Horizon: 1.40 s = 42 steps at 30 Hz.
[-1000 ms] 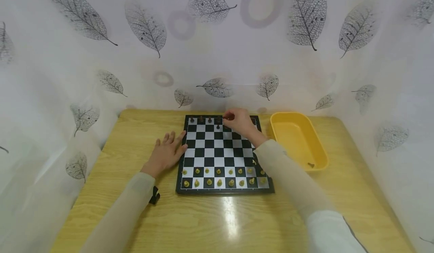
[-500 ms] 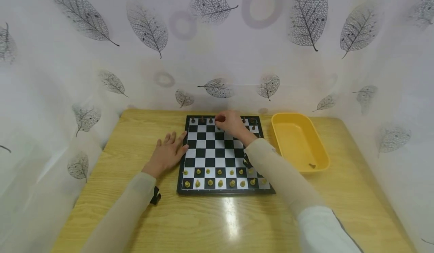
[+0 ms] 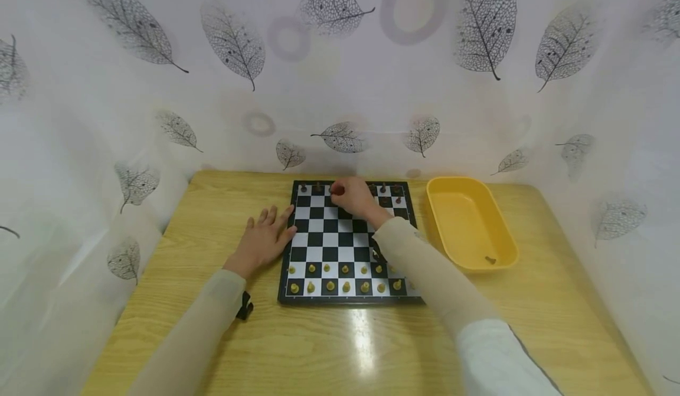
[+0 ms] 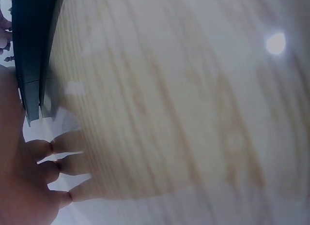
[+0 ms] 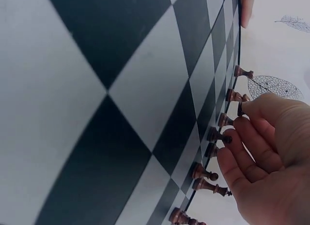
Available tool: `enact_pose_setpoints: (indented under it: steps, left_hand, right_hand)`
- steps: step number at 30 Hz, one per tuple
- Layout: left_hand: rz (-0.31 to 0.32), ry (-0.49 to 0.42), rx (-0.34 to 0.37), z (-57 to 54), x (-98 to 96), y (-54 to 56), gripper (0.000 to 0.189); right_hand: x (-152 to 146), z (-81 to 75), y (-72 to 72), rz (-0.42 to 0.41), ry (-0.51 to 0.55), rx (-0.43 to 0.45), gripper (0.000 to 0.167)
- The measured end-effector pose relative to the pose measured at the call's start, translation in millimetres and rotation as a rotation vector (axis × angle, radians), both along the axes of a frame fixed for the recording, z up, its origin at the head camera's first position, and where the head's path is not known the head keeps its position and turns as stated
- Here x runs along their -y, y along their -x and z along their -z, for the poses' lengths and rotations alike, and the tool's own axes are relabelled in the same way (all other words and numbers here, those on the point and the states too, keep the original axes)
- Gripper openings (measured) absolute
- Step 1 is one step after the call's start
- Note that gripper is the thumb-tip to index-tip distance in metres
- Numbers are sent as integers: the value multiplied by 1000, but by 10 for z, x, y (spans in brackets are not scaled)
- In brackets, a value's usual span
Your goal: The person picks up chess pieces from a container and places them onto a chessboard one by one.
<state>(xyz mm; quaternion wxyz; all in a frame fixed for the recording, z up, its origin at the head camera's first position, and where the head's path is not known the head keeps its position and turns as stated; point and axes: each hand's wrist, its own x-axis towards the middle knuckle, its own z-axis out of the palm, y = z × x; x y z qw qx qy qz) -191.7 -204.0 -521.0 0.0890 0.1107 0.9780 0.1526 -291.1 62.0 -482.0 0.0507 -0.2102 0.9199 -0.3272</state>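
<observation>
A black-and-white chessboard (image 3: 323, 239) lies on the wooden table. My right hand (image 3: 353, 197) is over its far rows, left of the middle. In the right wrist view, thumb and forefinger pinch a small dark chess piece (image 5: 240, 109); its lower part shows, the rest is hidden by the fingers. Around that hand stand brown chess pieces, among them a tall king (image 5: 212, 187) and a pawn (image 5: 204, 173). My left hand (image 3: 260, 239) lies spread beside the board, its fingertips at the left edge. Two rows of yellowish chess pieces (image 3: 346, 269) stand along the near side.
To the right of the board sits a yellow plastic tray (image 3: 432, 210) with one small brown piece (image 3: 491, 260) in its near corner. A pale sheet with a leaf print (image 3: 342, 138) hangs behind the table and along its sides.
My right hand has moved left along the board's far rows, uncovering brown pieces at the far right. My left hand stays at the left edge.
</observation>
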Motion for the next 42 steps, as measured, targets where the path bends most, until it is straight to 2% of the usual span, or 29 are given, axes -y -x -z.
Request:
enact_pose_setpoints:
  steps: [15, 35, 42]
  left_hand:
    - [2, 0, -7, 29, 14, 31, 69]
    - [4, -7, -23, 7, 9, 27, 70]
    - [7, -3, -20, 5, 12, 20, 70]
  right_hand:
    - [79, 25, 14, -5, -82, 1, 21]
    - [90, -11, -14, 1, -93, 20, 21]
    - [94, 17, -14, -3, -103, -3, 22]
